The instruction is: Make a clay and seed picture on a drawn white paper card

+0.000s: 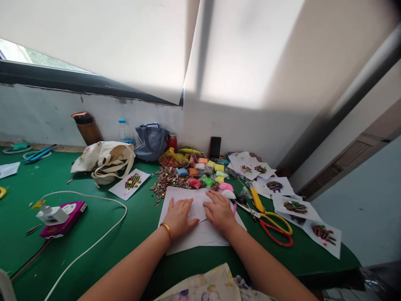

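Both my hands rest palm down on white paper sheets (pixel 184 242) stacked on the green table. My left hand (pixel 180 214), with a gold bangle at its wrist, lies with fingers stretched out on the left part of the top sheet. Across from it, my right hand (pixel 221 211) lies with fingers spread on the right part. A faint drawing (pixel 196 207) shows between them; its details are too small to read. Just beyond the paper are a pile of striped sunflower seeds (pixel 169 180) and several small packs of coloured clay (pixel 208 180).
Red and yellow scissors (pixel 272 225) and a yellow-handled tool (pixel 257 200) lie to the right, near several seed-decorated sheets (pixel 296 207). Another decorated sheet (pixel 117 190) lies left. A white cable (pixel 103 234) runs from a purple power strip (pixel 64 219). Bags (pixel 152 144) and bottles (pixel 125 133) line the wall.
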A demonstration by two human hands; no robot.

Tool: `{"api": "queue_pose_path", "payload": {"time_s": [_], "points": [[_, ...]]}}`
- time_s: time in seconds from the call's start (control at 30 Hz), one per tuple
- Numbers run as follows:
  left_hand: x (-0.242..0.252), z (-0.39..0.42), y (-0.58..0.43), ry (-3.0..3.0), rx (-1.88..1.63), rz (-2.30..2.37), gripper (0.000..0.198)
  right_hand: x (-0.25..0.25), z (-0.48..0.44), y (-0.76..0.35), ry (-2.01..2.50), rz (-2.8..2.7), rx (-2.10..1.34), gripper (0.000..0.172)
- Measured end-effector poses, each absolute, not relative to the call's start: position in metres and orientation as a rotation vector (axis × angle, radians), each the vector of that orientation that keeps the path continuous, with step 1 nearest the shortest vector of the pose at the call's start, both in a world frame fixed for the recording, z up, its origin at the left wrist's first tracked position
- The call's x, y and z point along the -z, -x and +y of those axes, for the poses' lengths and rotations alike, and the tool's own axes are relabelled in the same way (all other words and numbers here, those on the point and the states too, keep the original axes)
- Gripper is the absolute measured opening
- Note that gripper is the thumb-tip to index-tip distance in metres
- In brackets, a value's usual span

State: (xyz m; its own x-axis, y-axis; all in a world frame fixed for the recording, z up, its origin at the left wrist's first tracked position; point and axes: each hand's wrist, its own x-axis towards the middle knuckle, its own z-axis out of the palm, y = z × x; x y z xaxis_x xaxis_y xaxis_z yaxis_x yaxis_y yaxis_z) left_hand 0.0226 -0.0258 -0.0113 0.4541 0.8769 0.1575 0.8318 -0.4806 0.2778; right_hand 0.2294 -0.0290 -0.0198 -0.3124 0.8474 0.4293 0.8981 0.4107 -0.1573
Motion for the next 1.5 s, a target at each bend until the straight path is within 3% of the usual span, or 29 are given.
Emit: {"api": "queue_pose_path", "payload": {"time_s": [0.2, 0.33, 0.7, 0.9, 1.07, 1.2, 1.5], "points": [[0.0126, -0.0249, -0.0229, -2.542, -0.419, 1.508, 0.067, 0.0179, -0.0295, -0.2299, 1.474, -2.226, 0.147, 0.032], [0.0143, -0.0246, -0.0227, -2.554, -0.426, 1.51, 0.066, 0.0193, -0.0288, -0.2293, 1.481, -2.197, 0.137, 0.024], [0.012, -0.0248, -0.0226, -2.533, -0.425, 1.506, 0.066, 0.0234, -0.024, -0.237, 1.46, -2.109, 0.123, 0.04], [0.0135, -0.0244, -0.0227, -2.538, -0.406, 1.517, 0.066, 0.0221, -0.0271, -0.2351, 1.463, -2.123, 0.108, 0.024], [0.0128, -0.0252, -0.0228, -2.534, -0.403, 1.518, 0.066, 0.0211, -0.0278, -0.2328, 1.524, -2.187, 0.099, 0.033], [0.012, -0.0253, -0.0227, -2.529, -0.398, 1.509, 0.065, 0.0208, -0.0275, -0.2331, 1.502, -2.149, 0.115, 0.024], [0.0123, -0.0247, -0.0224, -2.54, -0.399, 1.506, 0.065, 0.0158, -0.0296, -0.2342, 1.444, -2.08, 0.076, 0.023]]}}
